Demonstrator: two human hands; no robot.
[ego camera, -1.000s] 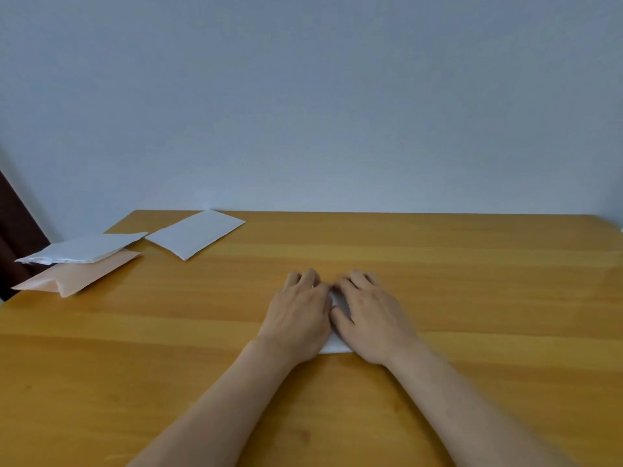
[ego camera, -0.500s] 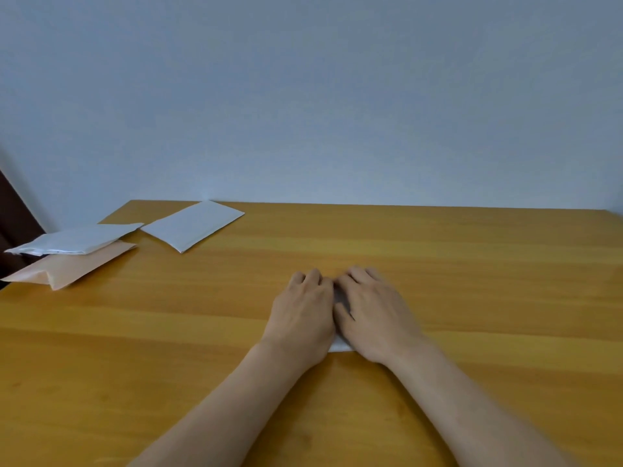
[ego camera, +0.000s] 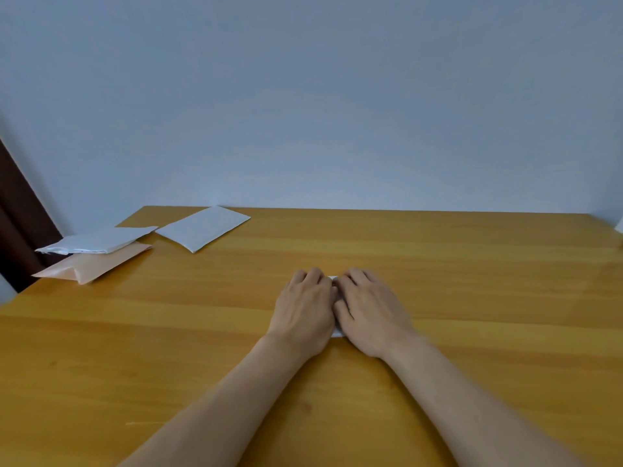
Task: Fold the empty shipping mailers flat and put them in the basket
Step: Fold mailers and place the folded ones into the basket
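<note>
A small folded white mailer (ego camera: 337, 333) lies on the wooden table (ego camera: 488, 271), almost fully covered by my hands. My left hand (ego camera: 305, 306) and my right hand (ego camera: 371, 310) lie palm down side by side on it, pressing it flat, thumbs touching. Only slivers of the mailer show at the wrists and fingertips. Far left, a flat white mailer (ego camera: 202, 230) lies near the table's back edge. A crumpled silvery-white mailer (ego camera: 97, 241) rests on a peach mailer (ego camera: 94, 267). No basket is in view.
The table meets a pale blue-grey wall along its back edge. A dark brown panel (ego camera: 17, 214) stands beyond the table's left corner. A small pale object (ego camera: 619, 227) peeks in at the right edge.
Both hands stay pressed on the folded mailer in the same spot. The view has shifted slightly, so the mailers at the left sit a little higher in the picture.
</note>
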